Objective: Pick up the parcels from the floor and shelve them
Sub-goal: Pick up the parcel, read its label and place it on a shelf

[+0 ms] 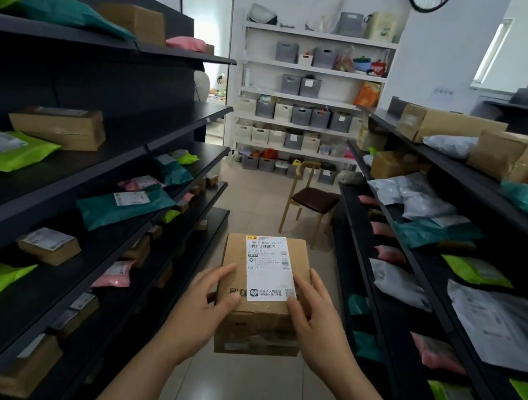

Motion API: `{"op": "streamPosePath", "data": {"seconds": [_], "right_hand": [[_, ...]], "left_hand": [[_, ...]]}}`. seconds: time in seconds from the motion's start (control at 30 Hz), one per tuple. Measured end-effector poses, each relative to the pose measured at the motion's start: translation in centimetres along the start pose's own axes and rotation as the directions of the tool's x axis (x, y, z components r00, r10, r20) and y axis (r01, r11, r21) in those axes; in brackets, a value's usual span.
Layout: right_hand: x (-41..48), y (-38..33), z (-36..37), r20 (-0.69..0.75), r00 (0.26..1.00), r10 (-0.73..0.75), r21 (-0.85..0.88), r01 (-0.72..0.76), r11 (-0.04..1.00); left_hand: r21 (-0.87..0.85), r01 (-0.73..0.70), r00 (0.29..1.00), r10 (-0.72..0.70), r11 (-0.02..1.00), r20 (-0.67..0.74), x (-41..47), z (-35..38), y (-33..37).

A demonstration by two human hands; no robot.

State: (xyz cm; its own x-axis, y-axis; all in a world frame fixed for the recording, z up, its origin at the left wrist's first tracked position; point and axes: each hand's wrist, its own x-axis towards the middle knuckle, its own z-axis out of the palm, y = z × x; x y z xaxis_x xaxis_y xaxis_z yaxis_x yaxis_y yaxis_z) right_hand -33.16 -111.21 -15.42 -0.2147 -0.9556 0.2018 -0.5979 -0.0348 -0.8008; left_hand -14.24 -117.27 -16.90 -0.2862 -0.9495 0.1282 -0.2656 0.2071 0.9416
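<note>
We have dark shelving (44,181) far left of the left hand, several tiers, loaded with parcels: a brown carton (58,127) up high, a lime mailer (15,150) just below it, and a teal mailer (124,205) nearer the hand, at about box height. The left hand (207,308) grips the left side of the cardboard box (256,330), thumb lying on the top face, fingers wrapped along the left edge. The box sits between the two hands, clear of the floor (250,395) and not on any shelf, with its top tilted toward us. A white shipping label (268,267) covers the right part of the top, with a barcode at the far end. The right hand (317,324) grips the right side, thumb tip on the near corner of the label, fingers laid over the right edge. So both hands are clamped on the same box. Beyond the right hand, down the aisle, a wooden chair (313,199) with a dark seat stands on the floor. Farther back is a white rack (313,69) of grey and white bins. To the right of the right hand is a second dark shelving run (384,312) holding grey, teal, lime and pink mailers. The closest are a large grey mailer (498,328) and a pink mailer (436,352) just below it.
</note>
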Motion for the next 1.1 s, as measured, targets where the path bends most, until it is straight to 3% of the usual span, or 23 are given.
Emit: {"op": "streamPosePath", "data": {"seconds": [1.1], "right_hand": [[40.4,8.5,2.7,-0.022,1.000,0.006,0.040,-0.005,0.999]], "left_hand": [[0.063,-0.016,1.000,0.016,0.998,0.004,41.5,1.4,-5.0]]}}
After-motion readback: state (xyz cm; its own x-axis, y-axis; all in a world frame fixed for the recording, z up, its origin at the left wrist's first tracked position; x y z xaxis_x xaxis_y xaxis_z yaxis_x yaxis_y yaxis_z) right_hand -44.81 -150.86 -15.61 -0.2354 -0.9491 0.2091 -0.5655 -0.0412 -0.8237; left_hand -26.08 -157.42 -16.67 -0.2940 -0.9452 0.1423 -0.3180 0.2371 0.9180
